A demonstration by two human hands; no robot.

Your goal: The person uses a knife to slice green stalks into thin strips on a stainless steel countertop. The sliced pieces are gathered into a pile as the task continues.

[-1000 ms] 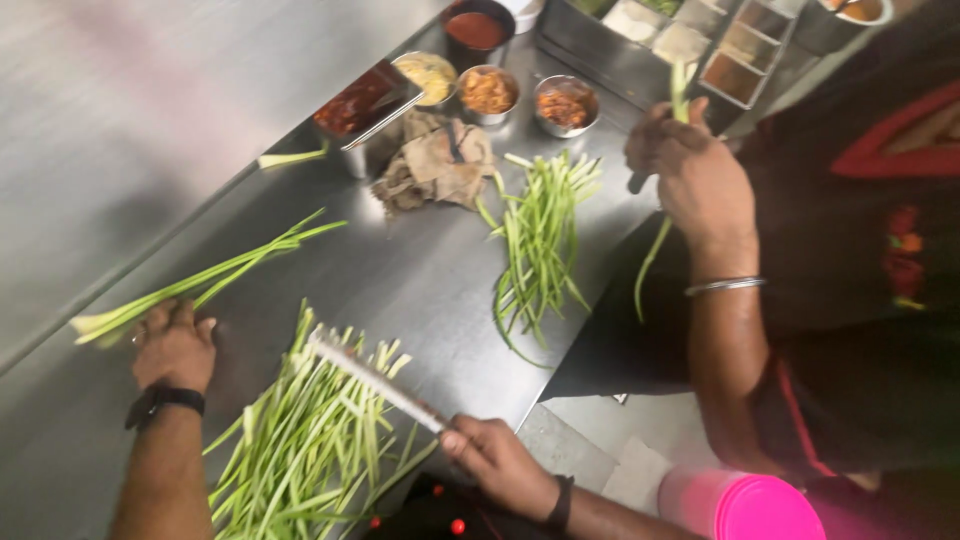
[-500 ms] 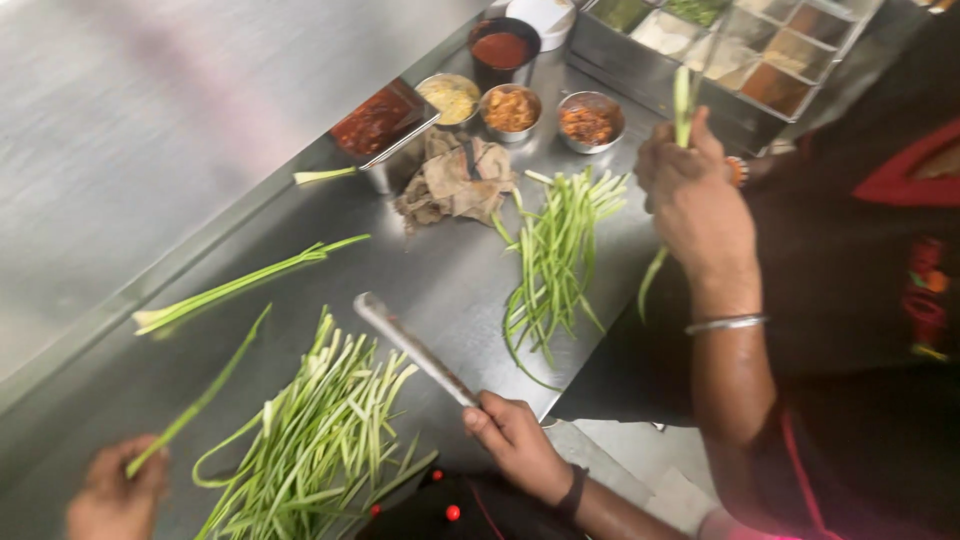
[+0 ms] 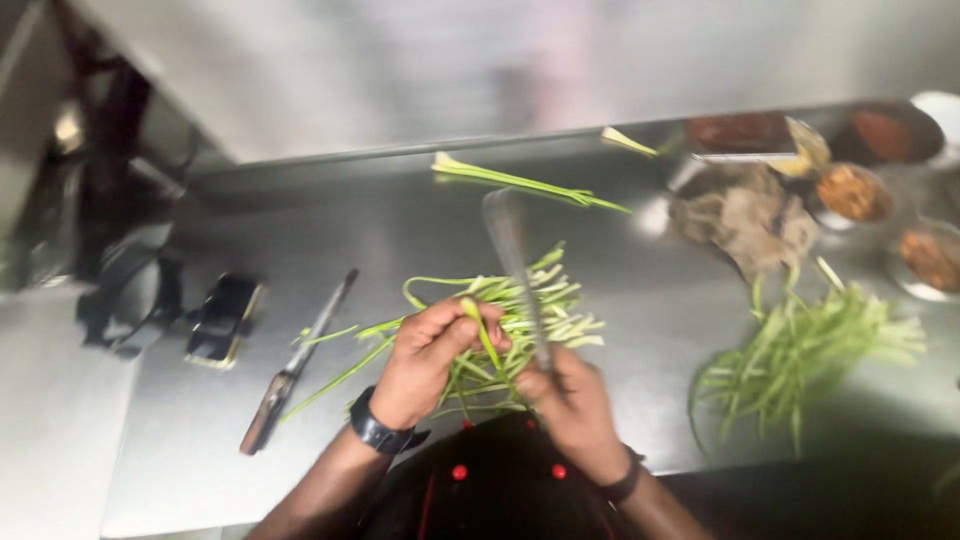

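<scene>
Left of grip (image 3: 435,355): spare knife (image 3: 295,365), then phone (image 3: 224,318), both on bench (image 3: 650,300).
Under grip: stalk pile (image 3: 520,310).
Right of grip: second stalk pile (image 3: 810,350).
Behind grip: single stalk (image 3: 520,182).
Far right, behind: cloth (image 3: 745,215), bowls (image 3: 850,190).

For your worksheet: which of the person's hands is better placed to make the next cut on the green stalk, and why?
Probably the right hand: it grips the knife, blade raised over the pile of stalks. The left hand pinches a green stalk, so it suits steadying.

brushed metal counter (image 3: 640,250) (dull sheen), crumpled cloth (image 3: 745,220)
</scene>
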